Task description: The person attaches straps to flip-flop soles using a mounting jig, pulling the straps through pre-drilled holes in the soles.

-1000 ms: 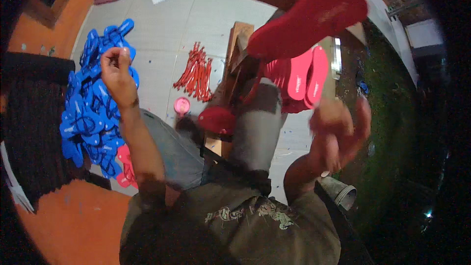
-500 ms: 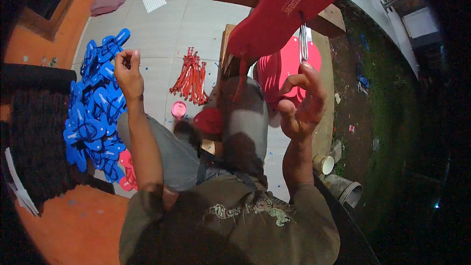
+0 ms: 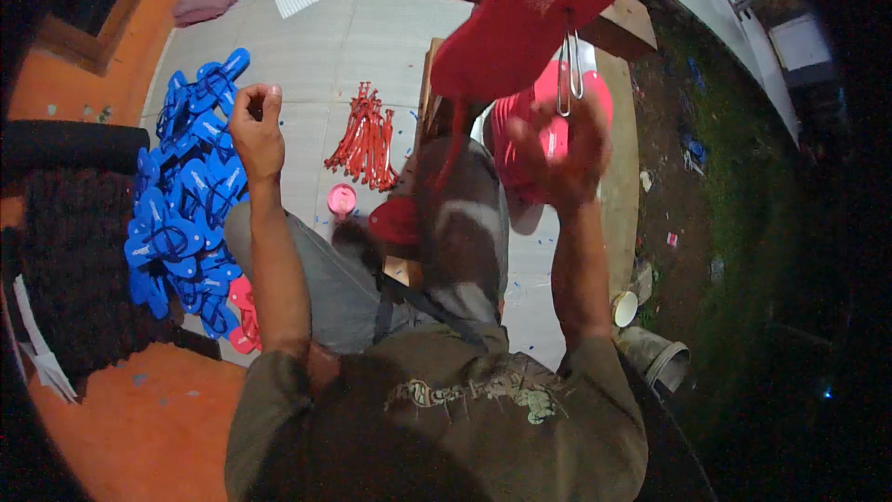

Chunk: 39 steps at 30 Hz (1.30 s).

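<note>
Head view: upper right, the right hand [image 3: 571, 153], blurred, fingers apparently wide, at the wire hook [image 3: 562, 74] in the red flip-flop sole [image 3: 534, 28]; a straight pull seems best. Left hand [image 3: 258, 135] curled narrow, contents unclear.

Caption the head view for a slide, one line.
Right hand, blurred, near a metal loop hanging from a red sole; left hand raised by blue flip-flops; red straps on the floor.

The right hand [image 3: 574, 165], blurred, is beside the wire [image 3: 569, 74] hanging from a red sole [image 3: 530, 28]; the left hand [image 3: 258, 138], curled, nears blue sandals [image 3: 177, 232]
</note>
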Tool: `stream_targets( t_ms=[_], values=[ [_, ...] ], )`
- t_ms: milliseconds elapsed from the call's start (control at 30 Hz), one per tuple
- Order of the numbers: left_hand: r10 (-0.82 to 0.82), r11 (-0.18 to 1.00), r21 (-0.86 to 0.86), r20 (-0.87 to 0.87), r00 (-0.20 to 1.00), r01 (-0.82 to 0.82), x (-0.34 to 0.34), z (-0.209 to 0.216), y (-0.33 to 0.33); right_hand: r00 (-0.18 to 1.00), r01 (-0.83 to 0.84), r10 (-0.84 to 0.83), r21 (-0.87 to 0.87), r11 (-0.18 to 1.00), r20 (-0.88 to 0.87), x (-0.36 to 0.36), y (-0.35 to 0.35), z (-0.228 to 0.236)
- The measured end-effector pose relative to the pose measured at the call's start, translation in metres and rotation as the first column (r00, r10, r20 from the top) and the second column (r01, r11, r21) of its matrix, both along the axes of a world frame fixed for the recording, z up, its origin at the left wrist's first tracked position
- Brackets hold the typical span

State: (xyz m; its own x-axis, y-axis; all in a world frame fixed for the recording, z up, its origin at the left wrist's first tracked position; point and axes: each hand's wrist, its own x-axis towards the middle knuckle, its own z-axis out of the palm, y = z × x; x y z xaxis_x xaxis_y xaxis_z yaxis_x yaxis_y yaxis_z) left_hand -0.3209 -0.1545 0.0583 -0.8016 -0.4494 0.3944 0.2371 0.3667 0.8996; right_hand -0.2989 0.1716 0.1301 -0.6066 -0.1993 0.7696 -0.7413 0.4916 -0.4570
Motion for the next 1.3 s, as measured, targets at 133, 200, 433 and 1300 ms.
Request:
stream_targets(
  t_ms=[133, 200, 433, 1300],
  values=[
    [0.021, 1.000, -0.023, 0.041, 0.999, -0.020, 0.004, -0.007, -0.005, 0.998, 0.025, -0.027, -0.041, 0.999, -0.050, 0.007, -0.002, 0.027],
    [0.003, 1.000, 0.030, 0.033, 0.999, -0.004, 0.000, 0.000, 0.000, 0.975, 0.093, -0.106, 0.072, 0.993, 0.194, -0.001, -0.001, 0.050],
    [-0.009, 1.000, 0.030, 0.012, 1.000, 0.008, -0.005, -0.003, 0.003, 0.964, -0.156, 0.160, 0.034, 0.987, -0.213, 0.015, 0.007, 0.026],
    [-0.450, 0.892, 0.031, 0.143, 0.881, 0.451, 0.049, -0.017, 0.165, 0.503, 0.202, 0.400, -0.554, 0.808, 0.767, 0.054, -0.038, -0.118]
  ],
)
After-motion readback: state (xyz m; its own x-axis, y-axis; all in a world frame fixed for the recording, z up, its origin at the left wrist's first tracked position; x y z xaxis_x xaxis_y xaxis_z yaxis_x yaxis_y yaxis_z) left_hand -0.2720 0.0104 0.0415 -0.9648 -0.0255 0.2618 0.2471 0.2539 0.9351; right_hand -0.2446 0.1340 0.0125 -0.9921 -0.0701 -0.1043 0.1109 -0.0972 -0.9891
